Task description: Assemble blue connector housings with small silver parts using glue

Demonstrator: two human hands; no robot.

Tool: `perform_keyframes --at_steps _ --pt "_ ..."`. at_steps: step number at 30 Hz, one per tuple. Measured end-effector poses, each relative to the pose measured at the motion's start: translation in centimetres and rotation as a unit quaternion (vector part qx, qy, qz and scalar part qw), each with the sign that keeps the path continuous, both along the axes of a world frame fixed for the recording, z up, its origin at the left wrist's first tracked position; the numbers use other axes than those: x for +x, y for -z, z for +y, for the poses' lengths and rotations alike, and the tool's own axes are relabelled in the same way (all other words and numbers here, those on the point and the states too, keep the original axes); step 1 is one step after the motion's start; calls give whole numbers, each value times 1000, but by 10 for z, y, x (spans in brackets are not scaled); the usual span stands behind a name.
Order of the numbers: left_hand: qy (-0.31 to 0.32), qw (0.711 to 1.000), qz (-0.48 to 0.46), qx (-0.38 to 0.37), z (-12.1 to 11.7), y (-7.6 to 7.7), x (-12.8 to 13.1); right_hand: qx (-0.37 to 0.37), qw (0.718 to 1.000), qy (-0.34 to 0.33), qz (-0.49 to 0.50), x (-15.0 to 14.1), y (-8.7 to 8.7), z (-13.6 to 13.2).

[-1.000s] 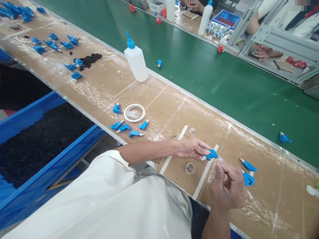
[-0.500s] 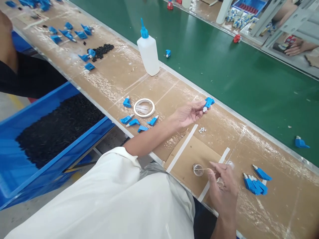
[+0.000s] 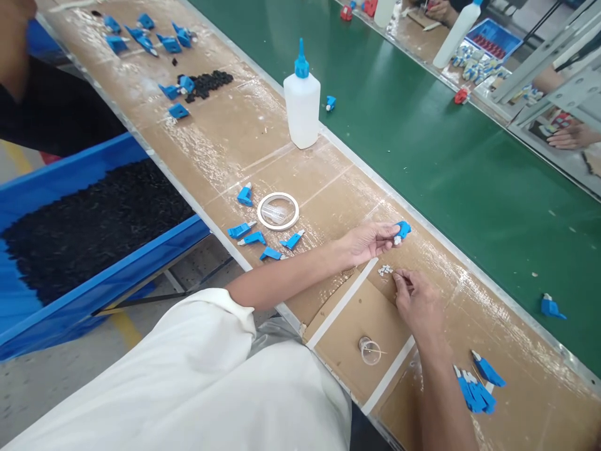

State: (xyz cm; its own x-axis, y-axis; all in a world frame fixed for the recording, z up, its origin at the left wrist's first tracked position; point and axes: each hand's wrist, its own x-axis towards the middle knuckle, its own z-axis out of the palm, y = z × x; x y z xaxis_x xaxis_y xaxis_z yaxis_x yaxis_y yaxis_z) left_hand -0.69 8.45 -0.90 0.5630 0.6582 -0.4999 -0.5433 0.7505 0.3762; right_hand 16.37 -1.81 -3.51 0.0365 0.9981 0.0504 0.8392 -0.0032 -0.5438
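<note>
Left hand (image 3: pixel 369 243) raised over the far side of the table (image 3: pixel 338 181), thumb and fingers pinching a blue part (image 3: pixel 403 229). White tip of the part points down, toward the near side. Grip sits on one end only, probably to leave the rest free and in sight.

Right hand (image 3: pixel 419 297) low, beside a small scatter of white bits (image 3: pixel 385 270). Thumb and forefinger drawn close together; cannot tell whether a bit is between them. Bits lie just past the cardboard (image 3: pixel 375 313), within reach of both hands, likely for short travel.

Clear cup (image 3: pixel 370 352) on the cardboard, thin stick (image 3: pixel 383 352) resting across its rim; perhaps parked there to free the fingers. White strips (image 3: pixel 342 302) run along the cardboard's sides, seemingly to hold it flat.

More blue pieces (image 3: pixel 476 394) bunched to the right, side by side, white tips mostly one way; looks like deliberate ordering. Others lie loose around a tape ring (image 3: pixel 260 212).

Hard to make out: gripped end of the blue part, covered by fingers; the cup's contents; single pieces in the bin (image 3: pixel 101 285), blurred into one black mass. Co-worker's hand (image 3: pixel 570 134) across the green belt (image 3: pixel 446 175), arm cut off by the frame.
</note>
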Motion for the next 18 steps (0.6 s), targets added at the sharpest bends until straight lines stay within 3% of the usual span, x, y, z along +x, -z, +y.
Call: perform_keyframes --at_steps 9,18 --pt "4 1000 -11 -6 -1 4 2 -98 991 58 -71 -11 -9 11" --pt "7 1000 -3 -18 -3 3 3 -132 977 46 -162 -28 -22 19"
